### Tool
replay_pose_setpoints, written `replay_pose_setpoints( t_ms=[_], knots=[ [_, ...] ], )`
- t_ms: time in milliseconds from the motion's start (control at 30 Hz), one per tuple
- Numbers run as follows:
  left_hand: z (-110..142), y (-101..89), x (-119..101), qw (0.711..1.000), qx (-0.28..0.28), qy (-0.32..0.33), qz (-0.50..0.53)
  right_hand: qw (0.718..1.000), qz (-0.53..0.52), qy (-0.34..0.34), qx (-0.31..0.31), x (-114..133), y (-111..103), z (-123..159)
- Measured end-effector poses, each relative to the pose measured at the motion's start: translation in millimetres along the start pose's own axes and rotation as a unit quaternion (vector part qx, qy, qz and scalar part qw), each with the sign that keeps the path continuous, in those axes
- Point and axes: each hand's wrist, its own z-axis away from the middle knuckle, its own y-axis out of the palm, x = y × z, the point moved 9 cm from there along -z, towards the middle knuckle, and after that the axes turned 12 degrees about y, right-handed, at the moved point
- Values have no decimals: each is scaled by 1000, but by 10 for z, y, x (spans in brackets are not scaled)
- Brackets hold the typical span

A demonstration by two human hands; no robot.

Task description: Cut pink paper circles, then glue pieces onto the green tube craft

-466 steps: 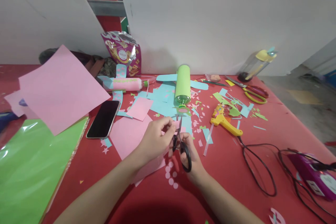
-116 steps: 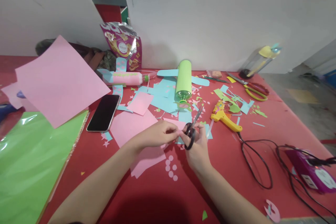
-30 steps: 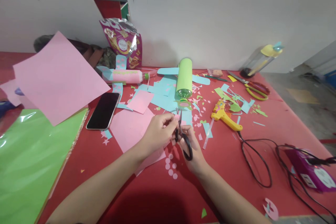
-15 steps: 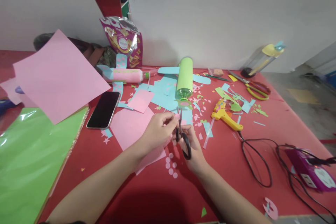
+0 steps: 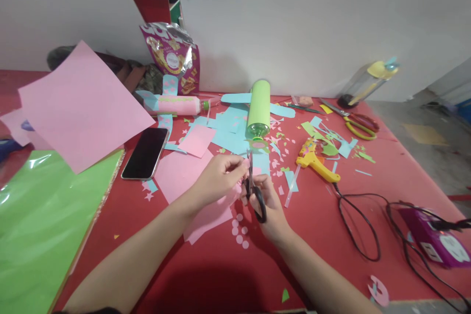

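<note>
Scissors in the right hand; the fingers grasp the black handles, with the pivot just beyond them; long axis runs from the palm away from the person, tilted slightly left; tips point toward the green bottle; blades look nearly together.

Scrap, small and pink, pinched between thumb and forefinger of the left hand; it sits immediately left of the blades, above the table; left hand is nearer to it, right hand lies to the right and nearer the person; contact between blade and scrap cannot be confirmed; its long axis and pointing cannot be told, being mostly covered by fingers.

Pink dots lie loose on the table, nearer the person than both hands; pink sheet lies partly beneath the left hand and forearm; glue gun rests to the right; phone lies to the left, screen dark; shears lie beyond the glue gun, toward the wall.
</note>
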Motion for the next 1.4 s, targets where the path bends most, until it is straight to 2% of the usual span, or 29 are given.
replay_pose_setpoints(
  t_ms=[467, 867, 1033, 1167, 1300, 1400],
  knots=[
    [11, -91, -24, 994, 101, -14, -43, 997, -28, 56, 38, -79, 85, -3],
    [59, -147, 59, 986, 157, -41, -44, 996, -6, 79, 44, -92, 126, -16],
    [78, -168, 107, 981, 182, -61, -29, 995, 14, 92, 26, -123, 95, -17],
    [85, -146, 125, 978, 198, -63, -22, 995, 25, 96, 6, -146, 53, -30],
    [95, -76, 112, 973, 224, -52, -24, 998, 7, 60, -22, -68, 0, -48],
    [121, 33, 101, 963, 267, -37, -27, 999, -23, 41, -22, -18, -6, -51]
  ],
)
